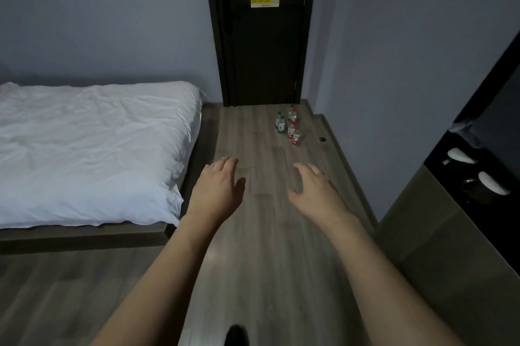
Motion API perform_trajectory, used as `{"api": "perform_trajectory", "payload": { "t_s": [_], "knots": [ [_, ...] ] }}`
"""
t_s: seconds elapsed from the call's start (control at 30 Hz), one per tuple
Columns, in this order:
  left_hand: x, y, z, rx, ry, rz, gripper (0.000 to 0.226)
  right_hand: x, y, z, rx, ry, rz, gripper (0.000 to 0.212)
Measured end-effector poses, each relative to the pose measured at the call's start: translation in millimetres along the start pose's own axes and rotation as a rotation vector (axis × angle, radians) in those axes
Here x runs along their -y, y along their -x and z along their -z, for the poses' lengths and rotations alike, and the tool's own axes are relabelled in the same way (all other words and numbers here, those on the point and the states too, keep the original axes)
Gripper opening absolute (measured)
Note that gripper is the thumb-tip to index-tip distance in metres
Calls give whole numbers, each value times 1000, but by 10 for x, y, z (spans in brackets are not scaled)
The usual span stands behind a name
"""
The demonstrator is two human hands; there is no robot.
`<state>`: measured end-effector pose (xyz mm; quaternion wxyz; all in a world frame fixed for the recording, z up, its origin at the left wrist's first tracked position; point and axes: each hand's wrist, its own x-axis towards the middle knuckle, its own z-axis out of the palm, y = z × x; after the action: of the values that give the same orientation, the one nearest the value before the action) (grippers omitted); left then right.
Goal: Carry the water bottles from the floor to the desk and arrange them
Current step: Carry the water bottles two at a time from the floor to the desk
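**Presently: approach to bottles, nothing yet lifted**

Step in hand, as judged: walking up to the bottles (289,125) to make the first pick. Both arms are held out over the floor (267,247). The left hand (221,181) and right hand (315,185) are empty, fingers spread and loosely bent, well short of the door (264,36).

Advice: close the distance first, crouch, then take 1 bottle per hand round the body below the cap, starting with the 2 farthest from the door, so the others are not knocked over.

Bottles: about 6, count uncertain, small, clear, upright, in a tight cluster on the floor just in front of the door, toward its right edge. Some carry red labels, some green.
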<state>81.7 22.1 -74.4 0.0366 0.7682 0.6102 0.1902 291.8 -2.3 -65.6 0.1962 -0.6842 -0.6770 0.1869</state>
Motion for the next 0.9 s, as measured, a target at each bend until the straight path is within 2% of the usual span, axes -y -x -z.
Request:
{"api": "perform_trajectory", "payload": {
  "t_s": [0.2, 0.5, 0.9],
  "knots": [
    [552, -1143, -326, -8, -23, -64, 48, 182, -1262, -224, -7, 17, 10, 64],
    [1343, -2965, -409, 23, -47, -101, 51, 541, -3092, -304, -59, 23, -15, 64],
    [1831, -5065, -1136, 95, -89, -112, 54, 171, -5276, -523, -26, 26, -49, 62]
  ]
}}
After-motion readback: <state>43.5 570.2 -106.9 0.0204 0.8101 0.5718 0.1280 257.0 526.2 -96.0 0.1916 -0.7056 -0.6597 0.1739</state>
